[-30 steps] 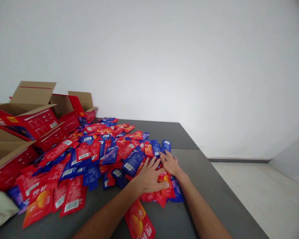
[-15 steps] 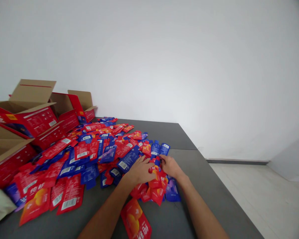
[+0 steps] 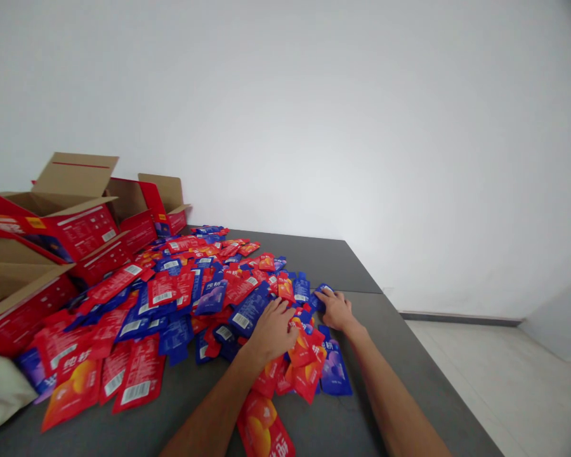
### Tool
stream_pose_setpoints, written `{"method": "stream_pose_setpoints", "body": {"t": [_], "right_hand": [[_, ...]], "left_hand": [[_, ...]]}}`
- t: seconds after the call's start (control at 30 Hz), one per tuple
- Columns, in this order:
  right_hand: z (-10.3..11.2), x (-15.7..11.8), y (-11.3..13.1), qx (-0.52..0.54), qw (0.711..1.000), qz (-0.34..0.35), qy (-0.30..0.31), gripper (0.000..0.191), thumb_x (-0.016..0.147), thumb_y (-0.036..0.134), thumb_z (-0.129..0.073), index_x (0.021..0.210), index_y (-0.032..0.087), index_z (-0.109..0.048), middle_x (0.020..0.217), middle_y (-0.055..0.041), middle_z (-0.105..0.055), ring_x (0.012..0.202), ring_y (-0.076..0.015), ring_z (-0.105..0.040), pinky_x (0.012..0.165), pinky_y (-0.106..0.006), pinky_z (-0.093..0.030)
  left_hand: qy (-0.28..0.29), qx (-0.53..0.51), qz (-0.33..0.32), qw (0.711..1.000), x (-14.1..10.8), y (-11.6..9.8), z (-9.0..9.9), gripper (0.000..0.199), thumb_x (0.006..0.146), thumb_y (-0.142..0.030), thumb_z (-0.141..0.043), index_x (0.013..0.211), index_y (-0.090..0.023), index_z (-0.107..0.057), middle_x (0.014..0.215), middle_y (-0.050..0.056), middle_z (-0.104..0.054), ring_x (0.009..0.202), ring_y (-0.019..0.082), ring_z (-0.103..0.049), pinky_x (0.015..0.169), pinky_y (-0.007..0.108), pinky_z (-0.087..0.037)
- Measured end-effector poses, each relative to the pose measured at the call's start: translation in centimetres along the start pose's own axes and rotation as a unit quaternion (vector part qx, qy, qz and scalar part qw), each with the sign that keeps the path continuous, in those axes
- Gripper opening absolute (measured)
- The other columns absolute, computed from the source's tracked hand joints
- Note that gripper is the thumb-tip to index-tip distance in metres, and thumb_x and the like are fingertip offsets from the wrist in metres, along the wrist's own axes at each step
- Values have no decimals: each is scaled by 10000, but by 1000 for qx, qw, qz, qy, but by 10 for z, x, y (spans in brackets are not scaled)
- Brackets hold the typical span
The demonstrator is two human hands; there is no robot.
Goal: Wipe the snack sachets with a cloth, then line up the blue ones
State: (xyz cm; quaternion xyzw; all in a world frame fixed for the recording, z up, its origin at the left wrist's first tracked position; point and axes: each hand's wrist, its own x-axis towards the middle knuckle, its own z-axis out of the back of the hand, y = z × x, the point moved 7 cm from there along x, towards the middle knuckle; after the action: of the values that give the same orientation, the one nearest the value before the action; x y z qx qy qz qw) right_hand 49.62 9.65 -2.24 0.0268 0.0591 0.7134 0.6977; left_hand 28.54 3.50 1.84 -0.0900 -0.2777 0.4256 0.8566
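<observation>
A heap of red and blue spouted pouches (image 3: pixel 209 292) covers much of the dark table. My left hand (image 3: pixel 273 330) rests on the near right part of the heap, palm down with fingers spread, beside a blue pouch with a barcode (image 3: pixel 250 309). At the heap's right edge, my right hand (image 3: pixel 337 310) has its fingers closed on a small blue pouch (image 3: pixel 320 297). Just below that hand lies another blue pouch (image 3: pixel 335 371). Red pouches with orange fruit pictures (image 3: pixel 308 374) lie between my forearms, and one more red pouch (image 3: pixel 264 425) is closer to me.
Open red cardboard boxes (image 3: pixel 83 231) with raised flaps stand along the left side. A pale cloth (image 3: pixel 2 393) sits at the lower left corner. The grey table (image 3: pixel 409 368) ends at an edge on the right, with pale floor beyond. A white wall rises behind.
My right hand has moved slightly right and up, from the red pouches onto the blue pouch, which has turned a little. My left hand stays on the heap. The view has shifted slightly.
</observation>
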Motion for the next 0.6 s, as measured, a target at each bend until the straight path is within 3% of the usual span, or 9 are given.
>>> {"method": "stream_pose_setpoints", "body": {"t": [0.13, 0.23, 0.33, 0.43, 0.6], "right_hand": [[6, -17, -8, -9, 999, -31, -43, 538, 843, 211, -534, 1361, 356, -540, 1403, -96, -485, 1277, -354, -371, 988, -549, -333], [8, -29, -12, 2, 996, -54, -75, 405, 888, 351, -545, 1287, 318, -605, 1409, -114, -462, 1320, -365, -330, 1011, -540, -315], [4, -35, -16, 31, 994, -62, -82, 424, 856, 448, -601, 1242, 273, -616, 1453, -111, -432, 1360, -366, -304, 1028, -516, -321], [-1, -35, -20, 74, 990, -80, -85, 448, 841, 456, -618, 1230, 235, -589, 1294, -110, -576, 1240, -317, -468, 969, -448, -402], [18, -39, -27, 153, 967, -108, -175, 520, 758, 320, -679, 1245, 158, -595, 1174, -143, -646, 1102, -278, -599, 941, -367, -451]], "left_hand": [[-22, -18, -4, 1000, 1, -2, 1, 399, 816, -198, -517, 1185, -181, -668, 1270, 116, -636, 1280, 266, -496, 1133, 437, -347], [-29, -38, -10, 999, 2, -3, 3, 360, 818, -186, -513, 1135, -190, -683, 1219, 106, -661, 1236, 253, -530, 1115, 427, -371], [-33, -53, -14, 998, 2, -5, 6, 340, 818, -184, -521, 1116, -195, -685, 1192, 99, -673, 1216, 247, -542, 1107, 415, -378], [-35, -68, -12, 997, 4, -7, 7, 282, 829, -176, -501, 1024, -201, -703, 1110, 91, -696, 1139, 232, -583, 1073, 394, -403], [-28, -127, 25, 991, 20, -11, 2, 299, 831, -182, -486, 1012, -214, -722, 1026, 73, -725, 1002, 208, -640, 942, 330, -465]]}}
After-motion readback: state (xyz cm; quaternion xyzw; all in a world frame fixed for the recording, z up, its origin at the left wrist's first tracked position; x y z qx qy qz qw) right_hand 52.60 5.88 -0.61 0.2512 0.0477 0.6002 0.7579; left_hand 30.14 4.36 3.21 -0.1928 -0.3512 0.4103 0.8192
